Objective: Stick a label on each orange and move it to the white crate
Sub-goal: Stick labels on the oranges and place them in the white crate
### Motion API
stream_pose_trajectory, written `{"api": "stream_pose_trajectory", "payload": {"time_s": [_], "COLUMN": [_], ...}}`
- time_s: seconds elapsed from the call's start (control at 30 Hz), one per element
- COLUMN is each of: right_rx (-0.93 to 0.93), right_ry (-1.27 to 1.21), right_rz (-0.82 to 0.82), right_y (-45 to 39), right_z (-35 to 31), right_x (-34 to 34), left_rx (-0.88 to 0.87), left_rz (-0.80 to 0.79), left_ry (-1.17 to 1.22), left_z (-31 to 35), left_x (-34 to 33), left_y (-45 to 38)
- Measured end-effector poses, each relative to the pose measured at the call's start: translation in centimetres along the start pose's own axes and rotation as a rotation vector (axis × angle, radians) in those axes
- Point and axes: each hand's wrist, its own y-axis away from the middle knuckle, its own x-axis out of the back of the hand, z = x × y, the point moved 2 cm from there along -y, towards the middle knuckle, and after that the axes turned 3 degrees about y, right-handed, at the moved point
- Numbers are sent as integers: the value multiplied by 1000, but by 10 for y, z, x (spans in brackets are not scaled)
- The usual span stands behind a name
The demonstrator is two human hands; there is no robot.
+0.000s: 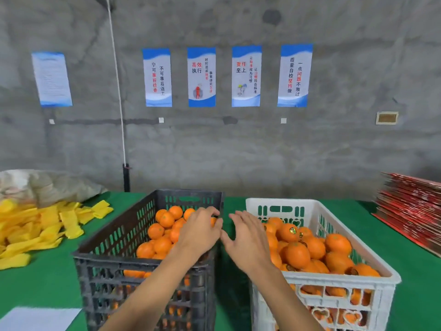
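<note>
On the green desk (47,278) two crates sit side by side, probably so each fruit travels only a short way. The dark crate (114,235) on the left holds the unlabelled oranges (162,231); the white crate (334,280) holds labelled ones, a gold sticker showing on one orange (290,232). The left hand (199,231) hovers over the dark crate's right edge, its fingers curled toward the fruit; whether its grip pinches anything cannot be told. The right hand (248,240), fingers spread and empty, hangs over the gap, the oranges just beyond both.

Left hand (199,231) fingertips hidden, perhaps gripping orange; red stack (412,211) blurred, cropped.
</note>
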Motion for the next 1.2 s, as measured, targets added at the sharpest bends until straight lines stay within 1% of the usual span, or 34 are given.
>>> {"api": "stream_pose_trajectory", "payload": {"time_s": [0.03, 0.17, 0.23, 0.3, 0.33, 0.43, 0.5, 0.57, 0.67, 0.73, 0.83, 0.9, 0.97, 1.0, 1.07, 1.13, 1.2], "right_rx": [3, 76, 92, 113, 122, 135, 126, 120, 104, 81, 71, 72, 54, 42, 19, 12, 12], "right_ry": [-29, -19, -20, -4, -9, 1, 16, 20, 23, 16, -7, -16, -34, -57, -146, -316, -519], "right_rz": [-32, -81, -128, -193, -216, -247, -265, -276, -302, -327, -331, -308, -276, -267, -251, -214, -120], "right_y": [-10, -55, -81, -105, -116, -148, -164, -178, -188, -190, -192, -192, -189, -186, -176, -162, -140], "right_z": [-13, -51, -62, -73, -77, -82, -81, -77, -71, -67, -62, -59, -56, -56, -54, -53, -51], "right_x": [-13, -50, -61, -72, -78, -101, -117, -131, -147, -153, -154, -147, -134, -126, -109, -91, -68], "left_rx": [49, 254, 366, 432, 448, 511, 541, 555, 467, 428, 461, 442, 357, 300, 174, 68, 4], "left_rz": [-20, -123, -179, -216, -238, -396, -518, -568, -723, -764, -812, -802, -752, -700, -543, -385, -272], "left_ry": [-14, -73, 3, 43, 22, -83, -175, -204, -400, -498, -534, -555, -549, -516, -399, -242, -102], "left_z": [-16, -83, -108, -124, -132, -152, -164, -171, -178, -185, -193, -186, -164, -150, -120, -93, -70], "left_x": [9, 38, 45, 46, 45, 27, 9, -11, -45, -63, -79, -74, -54, -39, -9, 18, 40], "left_y": [-3, -28, -47, -68, -80, -112, -128, -142, -157, -162, -162, -159, -158, -156, -146, -126, -97]}}
